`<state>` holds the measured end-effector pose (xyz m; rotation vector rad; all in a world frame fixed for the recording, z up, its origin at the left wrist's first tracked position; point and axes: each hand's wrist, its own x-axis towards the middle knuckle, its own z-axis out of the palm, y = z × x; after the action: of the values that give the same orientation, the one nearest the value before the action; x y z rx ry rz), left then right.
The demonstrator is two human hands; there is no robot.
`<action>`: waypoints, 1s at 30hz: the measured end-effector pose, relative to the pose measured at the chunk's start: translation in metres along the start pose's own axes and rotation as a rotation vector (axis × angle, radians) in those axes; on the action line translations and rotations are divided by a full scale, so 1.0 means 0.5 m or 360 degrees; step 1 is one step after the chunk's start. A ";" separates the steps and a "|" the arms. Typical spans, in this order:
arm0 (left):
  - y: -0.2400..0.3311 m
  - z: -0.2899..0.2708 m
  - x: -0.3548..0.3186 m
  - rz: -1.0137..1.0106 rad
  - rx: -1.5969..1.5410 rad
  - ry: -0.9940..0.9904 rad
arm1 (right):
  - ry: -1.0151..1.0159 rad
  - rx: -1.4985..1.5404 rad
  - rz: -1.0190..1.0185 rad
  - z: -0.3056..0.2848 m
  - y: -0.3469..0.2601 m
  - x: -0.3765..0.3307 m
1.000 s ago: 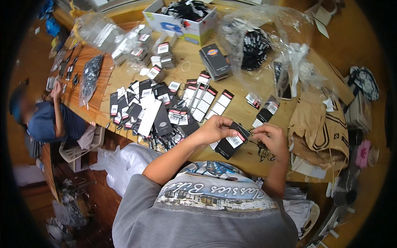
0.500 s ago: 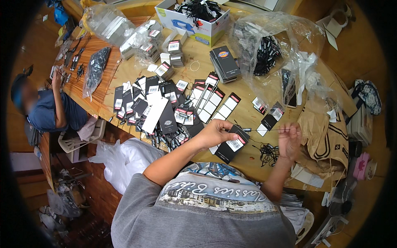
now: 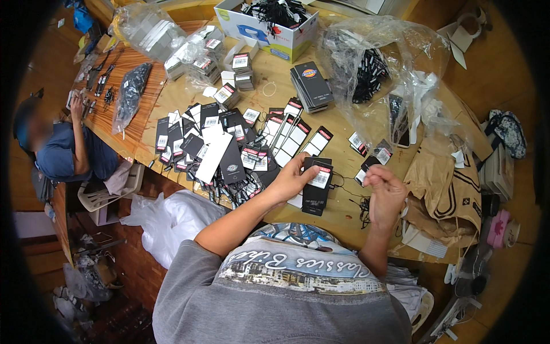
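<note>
since half a second ago the right hand has come back in from the open-palmed spot out to the side and now sits closer to the black hang tag, its fingers curled and the tips pressed together as if pinching something thin; what is between them is too small to tell, though a black string trails across the plywood table just there. left hand is in much the same place, thumb and fingers pinching the tag by its upper left edge.

the tag is a small stack of black cards with a white sticker on the top one. its long axis runs away from the person and slightly tilted, top end far, bottom end toward the table's near edge. it lies directly left of the right fingertips, near but apart, with the string in the gap. the left hand is touching it, the right is the free one.

beyond the left hand, a spread of more black tags covers the table; a crumpled clear plastic bag lies farther back.
</note>
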<state>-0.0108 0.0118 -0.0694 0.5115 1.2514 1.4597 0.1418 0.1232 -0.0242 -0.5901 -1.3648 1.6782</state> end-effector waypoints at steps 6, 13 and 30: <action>0.006 0.029 -0.001 -0.0019 -0.0333 0.0002 | -0.0077 -0.0336 0.0409 0.041 0.026 -0.023; 0.037 -0.023 0.002 -0.0204 -0.0883 0.0044 | 0.0353 -0.0801 0.0092 -0.058 0.039 0.012; 0.078 -0.070 -0.007 0.0011 -0.0678 0.0168 | -0.0485 -0.1542 -0.0200 -0.045 0.073 -0.041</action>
<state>-0.0564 0.0000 -0.0459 0.1537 0.9774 1.7183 0.1585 0.1172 -0.0687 -0.7622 -2.3883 0.9415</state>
